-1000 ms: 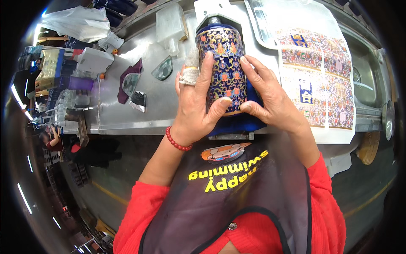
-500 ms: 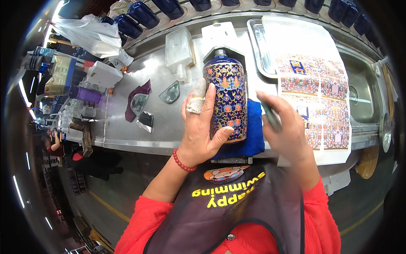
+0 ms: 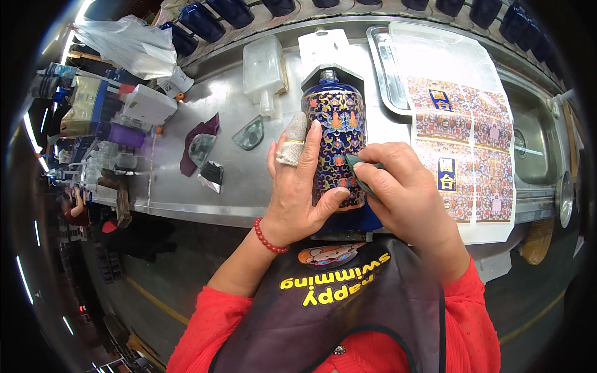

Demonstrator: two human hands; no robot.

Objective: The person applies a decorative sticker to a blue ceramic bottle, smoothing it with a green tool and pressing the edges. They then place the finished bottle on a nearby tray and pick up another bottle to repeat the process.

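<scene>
A dark blue glass bottle covered in a colourful floral pattern lies in front of me, its threaded neck pointing away. My left hand holds it from the left, with the thumb across its lower face and pale cloth wrapped round one finger. A thin dark green scraper is pinched in my right hand; its edge meets the bottle's right side. Beneath the bottle's near end, a blue cloth shows only in part. The white support sticks out beyond the neck.
Printed floral sheets lie to the right over a metal tray, beside a sink. On the left are a clear glass bottle, another green scraper and a purple cloth. Several blue bottles line the back.
My right hand has moved left with the scraper, from apart from the bottle to touching its right side. The left hand keeps its hold on the bottle.
</scene>
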